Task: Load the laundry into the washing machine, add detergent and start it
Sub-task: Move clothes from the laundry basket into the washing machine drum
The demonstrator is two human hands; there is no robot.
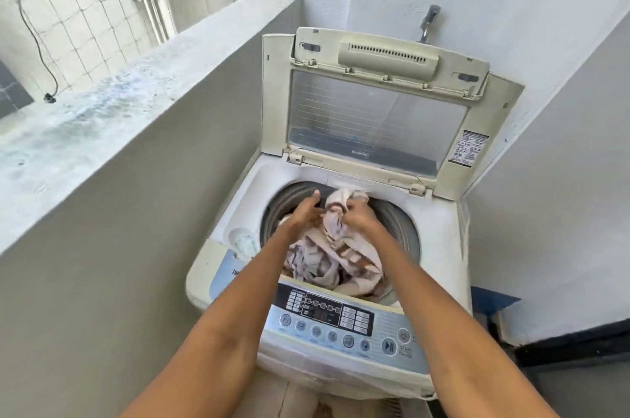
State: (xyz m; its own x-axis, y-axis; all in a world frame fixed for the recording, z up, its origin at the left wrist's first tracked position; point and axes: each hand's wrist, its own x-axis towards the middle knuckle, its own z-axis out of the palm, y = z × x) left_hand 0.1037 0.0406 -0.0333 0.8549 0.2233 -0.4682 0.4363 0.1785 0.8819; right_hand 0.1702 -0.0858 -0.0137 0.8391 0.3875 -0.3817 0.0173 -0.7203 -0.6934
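Note:
A white top-loading washing machine (439,247) stands in the corner with its lid (375,110) raised upright. A beige and brown patterned cloth (335,254) fills the drum opening and hangs partly over its front rim. My right hand (358,214) grips a bunched part of this cloth above the drum. My left hand (305,209) reaches in beside it, fingers fairly straight, touching the cloth. The control panel (341,325) with a start/pause button (388,346) runs along the front edge, under my forearms.
A small recess with white residue (243,242) sits at the machine's front left corner. A grey parapet wall (136,131) runs close along the left. White walls close in behind and to the right, with a tap (429,22) above the lid.

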